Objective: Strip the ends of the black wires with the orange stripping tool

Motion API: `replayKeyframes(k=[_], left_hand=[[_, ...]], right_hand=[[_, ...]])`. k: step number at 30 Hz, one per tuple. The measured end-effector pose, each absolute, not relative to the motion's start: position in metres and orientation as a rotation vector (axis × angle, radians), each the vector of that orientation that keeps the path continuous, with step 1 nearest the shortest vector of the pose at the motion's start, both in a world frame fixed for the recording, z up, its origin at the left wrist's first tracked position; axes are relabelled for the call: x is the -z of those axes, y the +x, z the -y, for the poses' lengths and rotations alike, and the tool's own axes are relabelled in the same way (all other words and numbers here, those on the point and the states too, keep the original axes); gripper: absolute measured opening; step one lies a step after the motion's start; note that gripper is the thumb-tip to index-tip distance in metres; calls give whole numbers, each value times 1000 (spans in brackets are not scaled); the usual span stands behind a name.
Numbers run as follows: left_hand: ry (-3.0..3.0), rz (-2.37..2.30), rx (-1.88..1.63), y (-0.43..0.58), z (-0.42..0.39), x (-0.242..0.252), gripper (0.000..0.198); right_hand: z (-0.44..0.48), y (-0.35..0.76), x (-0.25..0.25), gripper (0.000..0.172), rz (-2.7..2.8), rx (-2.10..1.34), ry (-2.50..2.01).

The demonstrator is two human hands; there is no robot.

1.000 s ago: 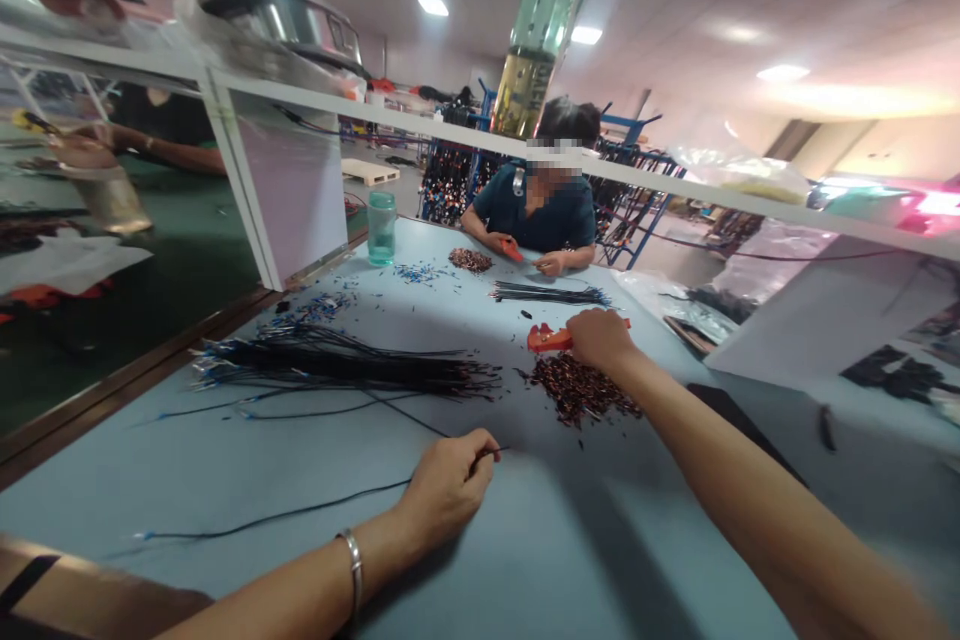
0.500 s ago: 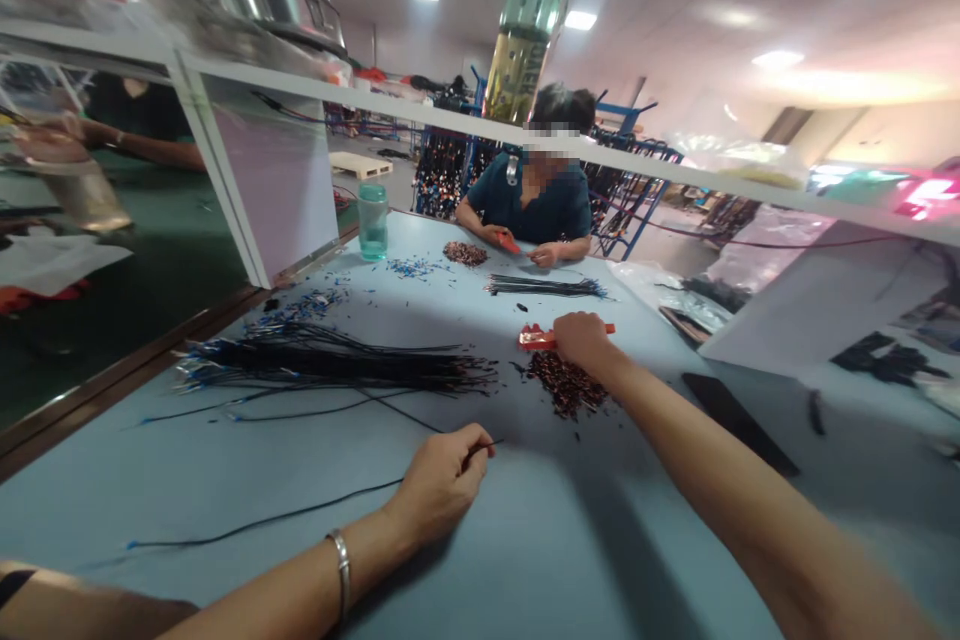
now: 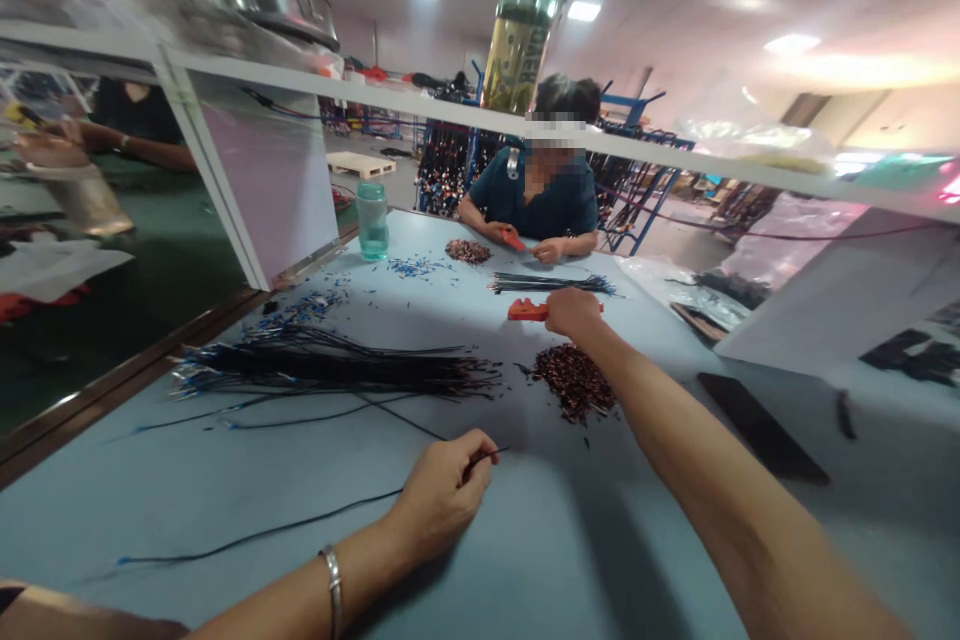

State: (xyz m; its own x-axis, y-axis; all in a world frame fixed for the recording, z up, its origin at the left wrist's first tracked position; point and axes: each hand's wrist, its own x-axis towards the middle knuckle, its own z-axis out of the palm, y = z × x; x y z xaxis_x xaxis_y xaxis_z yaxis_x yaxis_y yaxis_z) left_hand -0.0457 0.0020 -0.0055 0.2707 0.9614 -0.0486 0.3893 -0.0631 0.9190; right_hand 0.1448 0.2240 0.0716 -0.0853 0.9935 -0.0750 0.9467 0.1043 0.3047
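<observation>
My left hand [image 3: 451, 488] is closed on a thin black cable [image 3: 285, 528], pinching it close to one end; a short tip pokes out past the fingers. The cable's other end, with a blue terminal, lies at the lower left. My right hand [image 3: 576, 314] is wrapped round a red wire stripper [image 3: 529, 310], its jaws pointing left. Below it lies a heap of small copper-coloured and black scraps [image 3: 574, 382]. Left of the heap rests a thick bundle of black cables [image 3: 322, 365] with blue-tipped and bare ends. Several single cables lie loose beside the bundle.
Across the table a co-worker [image 3: 532, 205] holds a red tool, behind a smaller cable bundle [image 3: 551, 283] and scrap pile [image 3: 467, 251]. Blue bits [image 3: 300, 308] are scattered left, near a green cup [image 3: 372, 222]. A dark flat object [image 3: 761, 425] lies right. A shelf rail [image 3: 450, 118] crosses above.
My right hand has lifted the red wire stripper up and away from the scrap heap, toward the far side. My left hand stays nearly in place with the cable.
</observation>
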Motion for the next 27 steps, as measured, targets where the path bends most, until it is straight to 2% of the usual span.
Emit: replayKeyframes(k=[8,17,23,27], left_hand=[[1593,-1248,-784,-47,-1,3,16],[1655,-1242,-767,-48,-5,9,16],[1691,-1254,-741,-48,-5,10,17],[1671,-1247,-730,-49,-5,10,17]], right_hand=[[-234,138,-60,31,-2095,-216,1943],[-184,199,-86,29,-1953,-191,1901],[-199,240,-115,26,-1972,-101,1925],[-216,247,-103,23,-2070,-72,1944]])
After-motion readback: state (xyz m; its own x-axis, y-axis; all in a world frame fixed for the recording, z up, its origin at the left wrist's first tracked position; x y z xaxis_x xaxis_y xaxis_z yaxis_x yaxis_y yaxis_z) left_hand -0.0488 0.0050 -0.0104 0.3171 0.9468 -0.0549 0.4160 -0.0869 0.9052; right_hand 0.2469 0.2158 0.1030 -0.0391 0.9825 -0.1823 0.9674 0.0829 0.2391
